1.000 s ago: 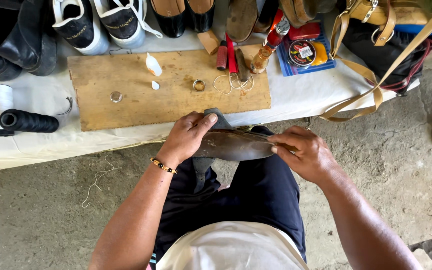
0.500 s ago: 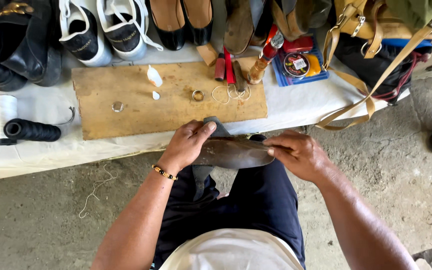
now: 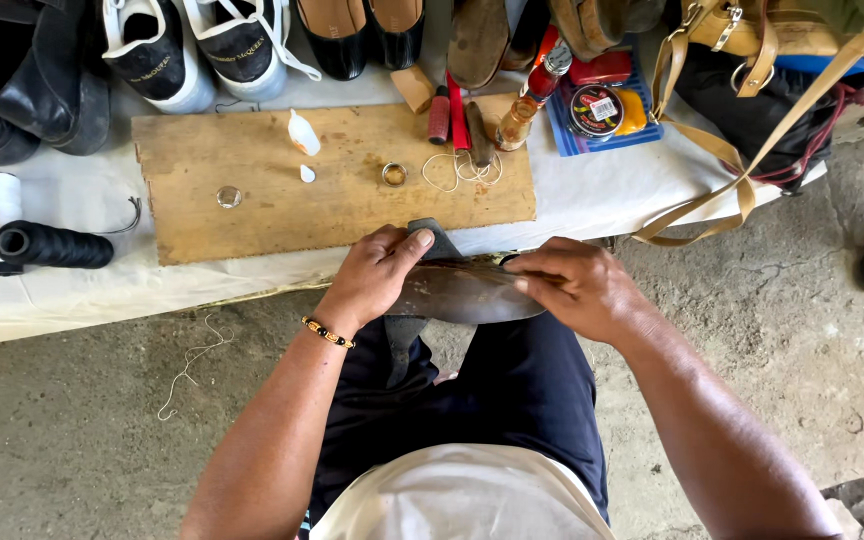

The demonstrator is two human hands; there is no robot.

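Compared with the frames before, the hands and the shoe sole [image 3: 467, 292] keep the same arrangement over the lap, just off the near edge of the bench [image 3: 592, 195]. The view has drifted slightly, so the bench items sit a little differently in frame, and the right thumb now lies closer along the sole's right end.

The left hand [image 3: 377, 275] grips the left part of the brown sole, fingers curled over its far edge and thumb [image 3: 414, 240] pressed against a dark upright support [image 3: 434, 238] behind it. The right hand [image 3: 577, 285] closes on the right end, fingers folded over the top.

The wooden board [image 3: 252, 205] lies along the near edge of the bench, carrying a small white glue bottle [image 3: 303, 133], a metal ring [image 3: 393, 174] and a loop of pale thread [image 3: 462, 170].

The sole's underside and the lower part of the support are hidden by the hands and legs. Shoes [image 3: 202, 45] along the far edge are cut off by the frame. Whether the right fingers hold a tool cannot be determined.
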